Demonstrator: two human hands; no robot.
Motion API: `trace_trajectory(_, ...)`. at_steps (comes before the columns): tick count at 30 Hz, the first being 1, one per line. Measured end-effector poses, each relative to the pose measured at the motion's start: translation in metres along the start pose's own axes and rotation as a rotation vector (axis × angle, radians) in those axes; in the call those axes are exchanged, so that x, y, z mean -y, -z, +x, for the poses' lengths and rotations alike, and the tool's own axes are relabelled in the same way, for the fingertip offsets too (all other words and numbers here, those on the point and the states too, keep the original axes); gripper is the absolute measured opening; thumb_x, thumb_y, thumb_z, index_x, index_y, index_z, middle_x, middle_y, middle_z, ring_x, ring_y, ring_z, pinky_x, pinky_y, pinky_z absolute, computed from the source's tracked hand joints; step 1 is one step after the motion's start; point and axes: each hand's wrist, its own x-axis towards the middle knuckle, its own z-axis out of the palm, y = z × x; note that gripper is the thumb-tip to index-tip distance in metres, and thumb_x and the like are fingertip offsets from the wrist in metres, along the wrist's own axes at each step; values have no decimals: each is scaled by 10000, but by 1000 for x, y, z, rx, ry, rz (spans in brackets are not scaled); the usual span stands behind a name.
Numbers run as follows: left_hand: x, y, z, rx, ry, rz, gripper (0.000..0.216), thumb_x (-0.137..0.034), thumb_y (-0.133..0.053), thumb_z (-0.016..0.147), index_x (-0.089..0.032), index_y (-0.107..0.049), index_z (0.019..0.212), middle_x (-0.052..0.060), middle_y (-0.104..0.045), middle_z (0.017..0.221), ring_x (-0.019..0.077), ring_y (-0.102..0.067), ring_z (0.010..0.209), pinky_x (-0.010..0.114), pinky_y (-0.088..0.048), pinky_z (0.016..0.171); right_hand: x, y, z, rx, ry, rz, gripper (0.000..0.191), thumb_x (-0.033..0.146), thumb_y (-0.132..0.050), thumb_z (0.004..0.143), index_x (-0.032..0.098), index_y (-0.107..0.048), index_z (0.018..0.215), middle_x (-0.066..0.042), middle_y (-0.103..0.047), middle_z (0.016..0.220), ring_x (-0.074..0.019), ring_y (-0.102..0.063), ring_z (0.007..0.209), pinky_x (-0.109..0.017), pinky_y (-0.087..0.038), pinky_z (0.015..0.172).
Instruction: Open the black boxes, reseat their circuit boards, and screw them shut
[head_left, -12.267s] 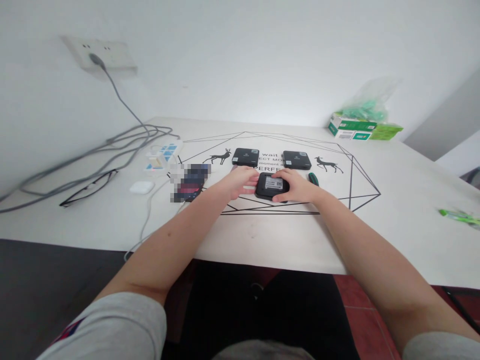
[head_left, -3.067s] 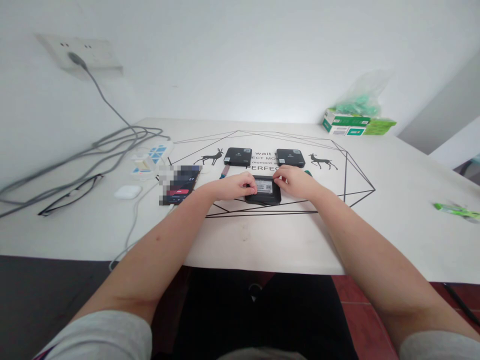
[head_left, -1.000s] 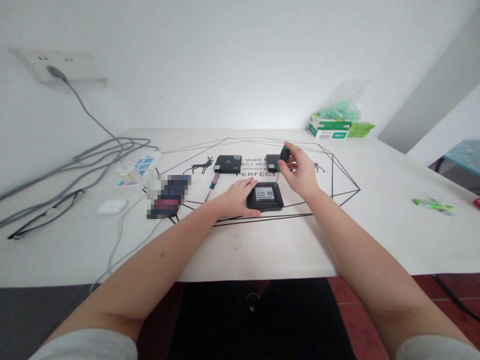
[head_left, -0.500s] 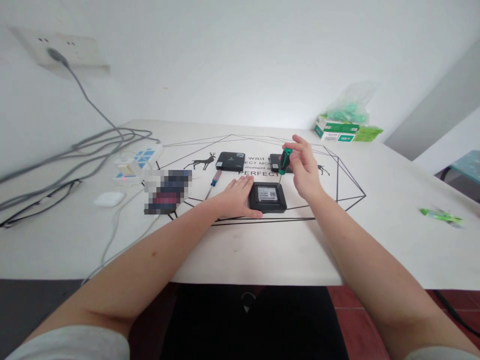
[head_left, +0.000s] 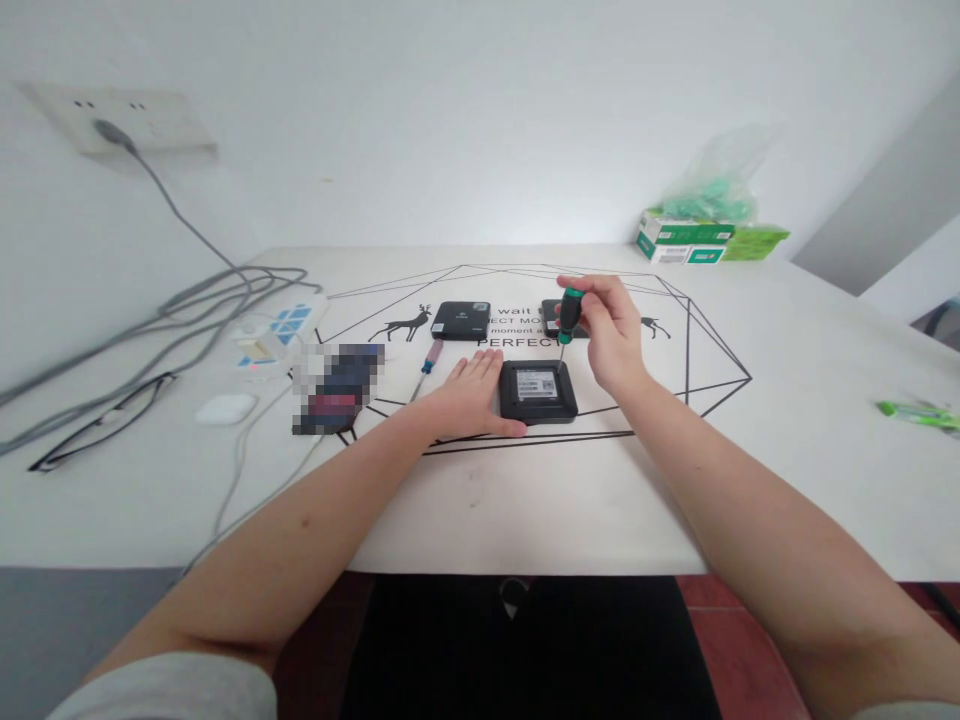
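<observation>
A flat black box [head_left: 538, 408] with a white label on its upper face lies on the table in front of me. My left hand [head_left: 474, 393] holds it at the left side, its fingers stretched along the far left corner and the thumb at the near edge. Above the box's far right corner, my right hand [head_left: 613, 338] grips a green-and-black screwdriver [head_left: 571, 318] by the handle. The screwdriver stands nearly upright, its tip at that corner; the exact contact is too small to make out.
Two more black boxes lie behind, one on the left [head_left: 463, 321] and one partly hidden by my right hand [head_left: 550, 315]. A second screwdriver [head_left: 431, 358], a blurred-out phone [head_left: 337, 392], glasses [head_left: 105, 420], a white case [head_left: 225, 408], cables, a power strip [head_left: 292, 320] and green-white boxes [head_left: 686, 233] surround them.
The fingers of my right hand have curled in closer around the screwdriver handle. My left hand stays against the black box. The camera view has shifted slightly.
</observation>
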Motion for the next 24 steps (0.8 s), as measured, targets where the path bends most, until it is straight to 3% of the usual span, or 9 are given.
trace_trajectory(3, -3, 2, -1, 17, 18, 16, 1459, -962, -561, 751, -39, 14, 1725, 267, 17, 1796, 426, 7, 1680, 552, -58, 1349, -4, 3, 2, -33, 50, -95, 381, 646, -507, 1013, 293, -583, 1136, -61, -682, 1104, -226, -691, 1003, -408, -624, 859)
trace_trajectory(7, -3, 2, -1, 9, 8, 29, 1442, -951, -555, 760, -48, 21, 1725, 275, 14, 1793, 434, -10, 1677, 554, -66, 1347, -10, 5, 4, -53, 74, -217, 378, 603, -633, 944, 297, -573, 1159, -18, -577, 952, -198, -612, 853, -372, -602, 774)
trace_trajectory(9, -1, 1, -1, 11, -2, 29, 1439, -954, -549, 763, -52, 27, 1726, 279, 7, 1791, 441, -16, 1676, 562, -76, 1344, -12, 4, 4, -56, 61, -257, 376, 564, -655, 934, 307, -555, 1190, -24, -579, 1020, -199, -622, 908, -359, -609, 786)
trace_trajectory(13, 2, 0, -1, 9, -28, 16, 1436, -967, -539, 767, -70, 35, 1731, 279, -2, 1790, 458, -14, 1672, 595, -89, 1335, -8, -1, 5, -50, 24, -168, 479, 512, -729, 874, 337, -480, 1244, -61, -532, 1395, -201, -690, 1078, -359, -641, 839)
trace_trajectory(17, 0, 0, -1, 16, -13, 29, 1454, -970, -541, 757, -55, 38, 1728, 278, 8, 1789, 459, -13, 1672, 594, -82, 1337, 0, -7, 2, -65, -20, -58, 597, 556, -784, 823, 347, -440, 1263, -100, -458, 1595, -166, -732, 868, -396, -667, 765)
trace_trajectory(20, -2, 2, -2, 34, 5, 38, 1457, -969, -535, 757, -35, 27, 1724, 272, 27, 1790, 448, -8, 1675, 565, -71, 1345, 5, -8, -3, -64, -25, -71, 509, 680, -636, 920, 334, -465, 1252, -121, -491, 1604, -185, -743, 862, -390, -658, 725)
trace_trajectory(24, -2, 4, -3, 39, 3, 30, 1462, -975, -527, 758, -21, 21, 1722, 269, 31, 1791, 452, 1, 1674, 564, -70, 1346, 5, -4, -6, -35, -39, -21, 407, 678, -402, 1035, 322, -496, 1207, -108, -571, 1528, -213, -757, 939, -395, -651, 748)
